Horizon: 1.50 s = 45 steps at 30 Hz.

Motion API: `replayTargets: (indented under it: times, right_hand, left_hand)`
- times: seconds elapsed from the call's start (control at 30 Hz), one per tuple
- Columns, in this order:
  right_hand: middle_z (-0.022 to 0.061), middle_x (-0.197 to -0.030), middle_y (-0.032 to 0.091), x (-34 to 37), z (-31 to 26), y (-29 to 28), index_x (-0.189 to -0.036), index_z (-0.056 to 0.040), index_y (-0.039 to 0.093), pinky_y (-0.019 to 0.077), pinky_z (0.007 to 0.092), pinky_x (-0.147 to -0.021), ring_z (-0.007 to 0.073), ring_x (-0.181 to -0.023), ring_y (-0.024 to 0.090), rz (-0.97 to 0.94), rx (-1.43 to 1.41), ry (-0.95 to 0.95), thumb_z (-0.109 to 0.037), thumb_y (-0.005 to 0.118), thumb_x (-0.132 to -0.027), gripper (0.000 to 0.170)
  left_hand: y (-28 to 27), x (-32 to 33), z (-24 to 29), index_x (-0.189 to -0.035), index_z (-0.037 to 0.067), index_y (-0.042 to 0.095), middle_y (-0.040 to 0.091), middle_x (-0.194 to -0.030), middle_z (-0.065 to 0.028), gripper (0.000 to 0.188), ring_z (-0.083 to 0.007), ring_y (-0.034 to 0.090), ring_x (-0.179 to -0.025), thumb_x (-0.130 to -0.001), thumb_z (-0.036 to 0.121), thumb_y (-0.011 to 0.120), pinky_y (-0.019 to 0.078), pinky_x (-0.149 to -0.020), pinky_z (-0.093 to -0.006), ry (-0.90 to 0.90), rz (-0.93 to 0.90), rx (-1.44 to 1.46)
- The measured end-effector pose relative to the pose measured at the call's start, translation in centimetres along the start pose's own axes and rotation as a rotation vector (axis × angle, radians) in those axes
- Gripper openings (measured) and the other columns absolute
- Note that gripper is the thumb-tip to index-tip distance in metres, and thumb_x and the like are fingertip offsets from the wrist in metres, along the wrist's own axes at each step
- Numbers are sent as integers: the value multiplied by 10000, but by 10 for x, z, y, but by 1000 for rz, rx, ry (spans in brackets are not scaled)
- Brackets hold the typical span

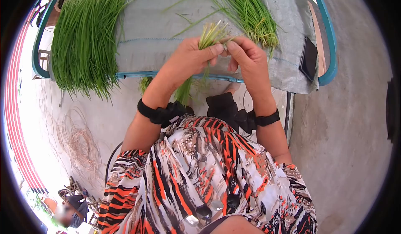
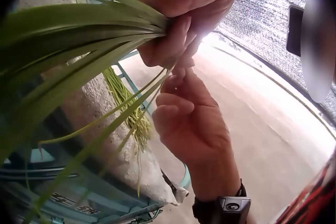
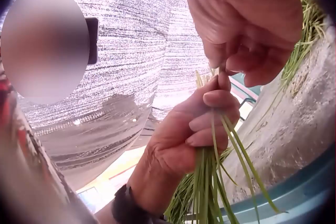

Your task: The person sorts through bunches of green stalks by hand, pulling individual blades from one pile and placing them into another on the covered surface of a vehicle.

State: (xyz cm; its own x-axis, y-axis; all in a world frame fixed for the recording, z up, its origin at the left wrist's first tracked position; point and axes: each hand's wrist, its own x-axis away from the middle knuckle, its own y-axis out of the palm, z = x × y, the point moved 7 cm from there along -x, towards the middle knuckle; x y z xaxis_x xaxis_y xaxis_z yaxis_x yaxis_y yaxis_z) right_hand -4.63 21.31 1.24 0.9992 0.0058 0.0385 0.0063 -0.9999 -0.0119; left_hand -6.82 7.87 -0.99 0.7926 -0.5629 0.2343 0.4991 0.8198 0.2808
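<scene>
I see the left hand (image 1: 193, 55) grip a green bunch (image 1: 210, 34) — the right hand (image 1: 249, 59) pinches a strand (image 1: 227, 39) beside it.

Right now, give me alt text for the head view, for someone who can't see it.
A person's left hand grips a bunch of green stalks while the right hand pinches at its pale ends, over a grey-covered table. A large green pile lies at left, a smaller pile at upper right, and a black phone near the right edge.
</scene>
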Motion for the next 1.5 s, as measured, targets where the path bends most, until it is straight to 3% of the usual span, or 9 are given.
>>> replayTargets:
  times: [0.2,0.37,0.4,0.5,0.6,0.7,0.8,1.1,1.5]
  right_hand:
    - [-6,-743,591,-7,15,-8,-998,-20,619,417,205,-510,48,-563,485,95,-202,52,-157,583,-918,163]
    - [16,-764,585,-14,9,-53,-1001,-24,603,419,211,-479,52,-513,447,315,-379,-15,-190,594,-923,184]
    - [44,-848,630,-16,5,-48,-1025,-13,597,397,205,-442,52,-499,456,233,-289,-40,-290,558,-947,290]
    - [78,-955,656,0,14,-14,-1066,2,574,383,201,-412,60,-475,463,-39,-139,188,-371,492,-970,394]
    - [115,-1008,666,20,20,28,-1102,15,549,388,203,-403,67,-454,464,-386,-394,458,-425,447,-977,469]
    - [93,-899,658,28,37,45,-1123,10,538,413,208,-415,72,-459,470,-446,-533,632,-384,474,-975,425]
    - [47,-767,601,29,53,36,-1113,9,548,437,222,-433,70,-457,453,-458,-437,610,-327,498,-973,367]
    - [-30,-653,458,42,59,27,-1065,4,583,470,223,-497,34,-476,390,-450,-426,559,-236,500,-977,269]
    - [2,-720,565,10,15,24,-1088,-30,584,390,186,-485,42,-518,489,-96,9,209,-182,620,-899,245]
  left_hand:
    - [-2,1,-19,-919,71,623,475,-659,79,259,-3,323,-455,-922,329,601,215,-397,-172,-98,-22,-40]
    - [0,7,-23,-950,49,591,477,-670,63,241,-8,338,-472,-946,288,566,228,-395,-170,-144,-108,266]
    - [-1,7,-23,-961,41,587,484,-677,56,238,-9,346,-478,-951,277,558,233,-392,-170,-134,-117,345]
    - [-7,3,-19,-986,21,574,510,-711,32,225,-12,369,-498,-967,241,529,257,-380,-165,-84,-16,455]
    - [-15,4,-9,-1000,13,568,522,-742,16,221,-13,377,-505,-975,225,512,279,-380,-152,-50,32,493]
    - [-30,0,-4,-1013,13,562,527,-755,14,218,-10,379,-502,-975,222,511,280,-382,-142,25,52,524]
    - [-56,-3,1,-1025,20,550,510,-756,16,212,-11,370,-511,-981,222,501,288,-384,-142,80,138,573]
    - [-129,-11,1,-1018,-1,513,395,-746,6,190,-54,319,-548,-1009,164,418,299,-395,-174,394,-110,1094]
    - [-122,-4,2,-1005,10,523,414,-749,3,200,-70,341,-550,-1012,170,404,316,-404,-199,398,-298,1401]
